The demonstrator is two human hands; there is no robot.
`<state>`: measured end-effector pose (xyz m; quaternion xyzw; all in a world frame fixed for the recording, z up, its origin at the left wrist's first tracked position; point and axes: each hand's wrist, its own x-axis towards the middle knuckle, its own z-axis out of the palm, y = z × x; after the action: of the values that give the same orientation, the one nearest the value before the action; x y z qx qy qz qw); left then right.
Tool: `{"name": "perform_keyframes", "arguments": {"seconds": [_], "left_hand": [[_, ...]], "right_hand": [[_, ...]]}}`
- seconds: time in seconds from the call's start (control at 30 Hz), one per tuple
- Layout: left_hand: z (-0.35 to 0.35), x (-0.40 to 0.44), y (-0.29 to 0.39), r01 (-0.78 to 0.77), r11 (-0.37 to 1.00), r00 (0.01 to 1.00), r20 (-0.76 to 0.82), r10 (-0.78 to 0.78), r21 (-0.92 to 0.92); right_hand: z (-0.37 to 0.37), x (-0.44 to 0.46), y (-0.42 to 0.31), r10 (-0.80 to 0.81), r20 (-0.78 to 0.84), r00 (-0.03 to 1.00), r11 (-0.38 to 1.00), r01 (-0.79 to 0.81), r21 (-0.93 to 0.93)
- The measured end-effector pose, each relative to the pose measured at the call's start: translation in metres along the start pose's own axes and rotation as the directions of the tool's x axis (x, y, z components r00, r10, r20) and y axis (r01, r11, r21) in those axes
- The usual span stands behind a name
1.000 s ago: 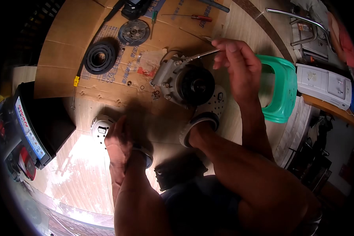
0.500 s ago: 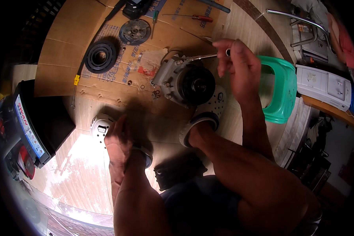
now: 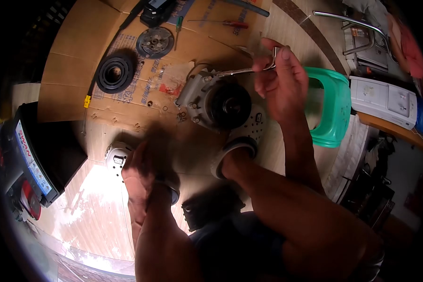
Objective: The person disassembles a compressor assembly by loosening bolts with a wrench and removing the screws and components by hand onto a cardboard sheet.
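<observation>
My right hand (image 3: 283, 77) is closed around the bent end of a shiny L-shaped wrench (image 3: 243, 72). The wrench's other end meets the bolted edge of a compressor (image 3: 190, 90), a grey metal body with a black round front (image 3: 229, 105). That body stands tilted beside my right shoe (image 3: 251, 124). My left hand (image 3: 138, 169) hangs by my left shoe (image 3: 117, 157), in front of the shin; its fingers look loose and partly in shadow, with nothing seen in them. A black pulley ring (image 3: 115, 74) and a round clutch plate (image 3: 155, 43) lie to the left.
Spread cardboard (image 3: 73, 61) covers the floor, bearing a green-handled screwdriver (image 3: 178, 30), a red-handled screwdriver (image 3: 235, 24) and small rings (image 3: 181, 115). A green plastic stool (image 3: 336, 113) stands right. A black box-like part (image 3: 214, 207) lies between my feet; an open black case (image 3: 51, 145) stands left.
My right hand has turned a little and swung slightly up, so more of the wrench's bent end shows. The whole view has shifted slightly. My left hand stays by the shoe.
</observation>
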<state>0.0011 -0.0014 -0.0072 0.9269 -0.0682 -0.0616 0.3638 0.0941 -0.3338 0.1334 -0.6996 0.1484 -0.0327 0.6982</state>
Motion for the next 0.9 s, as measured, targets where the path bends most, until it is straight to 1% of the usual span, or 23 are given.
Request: {"name": "perform_keyframes", "arguments": {"seconds": [0.07, 0.17, 0.27, 0.37, 0.47, 0.57, 0.67, 0.77, 0.87, 0.9], "left_hand": [[0.001, 0.000, 0.000, 0.002, 1.000, 1.000, -0.001, -0.002, 0.007], [0.001, 0.000, 0.000, -0.023, 1.000, 1.000, -0.013, 0.023, -0.001], [0.001, 0.000, -0.001, -0.022, 1.000, 1.000, -0.009, 0.022, -0.002], [0.002, 0.001, -0.002, -0.043, 0.999, 0.999, -0.017, 0.043, -0.005], [0.002, 0.000, -0.003, -0.028, 1.000, 1.000, -0.005, 0.028, 0.002], [0.001, 0.000, 0.001, -0.020, 1.000, 1.000, -0.002, 0.020, 0.009], [-0.002, -0.001, 0.000, 0.055, 0.998, 0.993, 0.105, -0.055, -0.003], [0.001, -0.001, -0.001, -0.029, 0.999, 1.000, 0.010, 0.029, 0.020], [0.001, 0.001, 0.000, -0.066, 0.998, 0.998, -0.019, 0.066, -0.002], [0.000, 0.001, 0.000, -0.030, 1.000, 0.999, 0.021, 0.030, 0.001]], "right_hand": [[-0.002, 0.002, -0.001, -0.016, -0.007, 1.000, 0.995, 0.015, -0.096], [0.003, -0.005, -0.007, -0.129, 0.078, 0.989, 0.941, 0.147, -0.305], [0.006, -0.005, -0.001, -0.250, 0.136, 0.959, 0.915, 0.280, -0.290], [0.006, -0.007, 0.000, -0.220, 0.118, 0.968, 0.949, 0.240, -0.203], [0.008, -0.004, 0.005, -0.287, 0.072, 0.955, 0.945, 0.295, -0.144], [0.007, -0.004, 0.005, -0.309, 0.066, 0.949, 0.938, 0.316, -0.144], [0.013, -0.005, 0.008, -0.313, 0.015, 0.950, 0.948, 0.313, -0.057], [0.017, -0.002, 0.001, -0.126, -0.056, 0.990, 0.988, 0.130, 0.078], [0.006, 0.002, -0.005, 0.081, -0.051, 0.995, 0.985, -0.072, 0.154], [0.005, 0.003, -0.007, 0.075, -0.033, 0.997, 0.991, -0.070, 0.117]]}}
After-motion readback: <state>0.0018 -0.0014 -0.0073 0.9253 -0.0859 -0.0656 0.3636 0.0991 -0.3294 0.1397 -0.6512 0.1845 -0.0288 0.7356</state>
